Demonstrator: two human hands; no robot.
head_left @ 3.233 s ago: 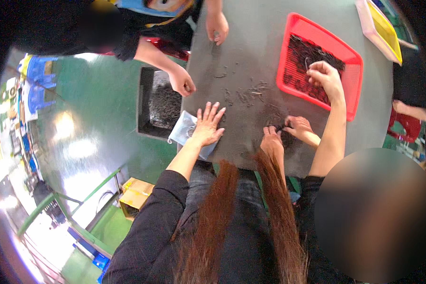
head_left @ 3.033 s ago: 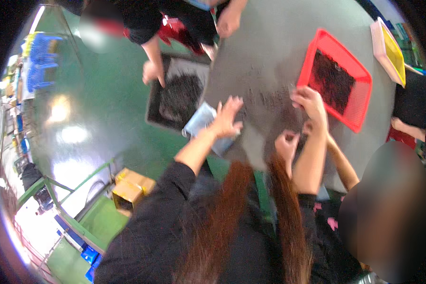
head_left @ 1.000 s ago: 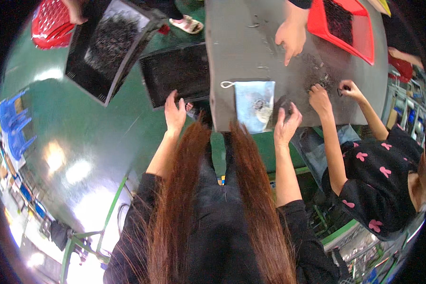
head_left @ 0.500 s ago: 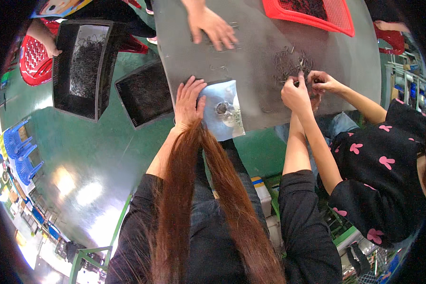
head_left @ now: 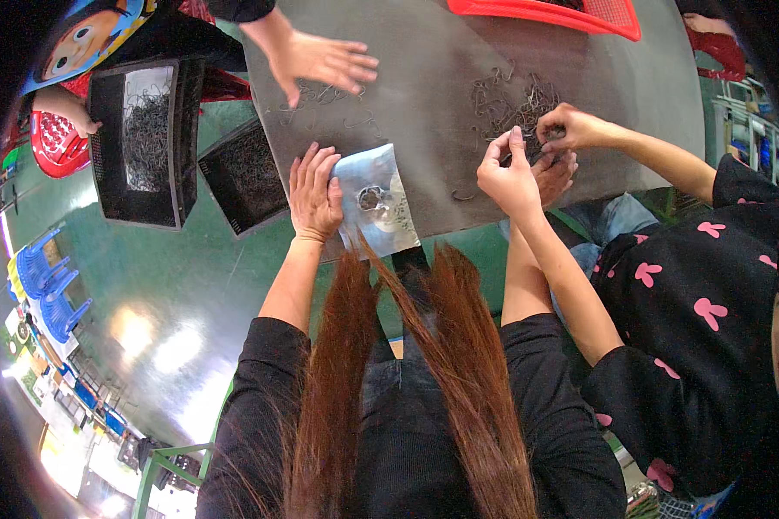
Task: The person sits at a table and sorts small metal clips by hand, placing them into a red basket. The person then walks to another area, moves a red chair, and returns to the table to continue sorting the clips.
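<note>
My left hand (head_left: 314, 195) lies open, its fingers stretched flat on the grey table and its thumb against the left edge of a shiny blue-silver packet (head_left: 391, 186). A dark round patch shows in the packet's middle. Beyond the neighbour's left hand (head_left: 512, 177), which partly covers it, my right hand (head_left: 559, 180) rests near a pile of small dark hooks (head_left: 528, 104). Its visible fingers look stretched out, and I see nothing held in them. The neighbour's right hand (head_left: 571, 128) is pinched over the same pile.
Another person's spread hand (head_left: 325, 62) hovers over scattered hooks at the table's far left. A red basket (head_left: 571, 19) stands at the far edge. Left of the table are two black crates, one with hooks (head_left: 151, 138), one lower (head_left: 247, 177). Long brown hair (head_left: 333, 381) hangs before me.
The view has shifted, so the table's things sit further left. My right hand shows more from behind the neighbour's hands, which have moved apart. The far person's hand has moved left.
</note>
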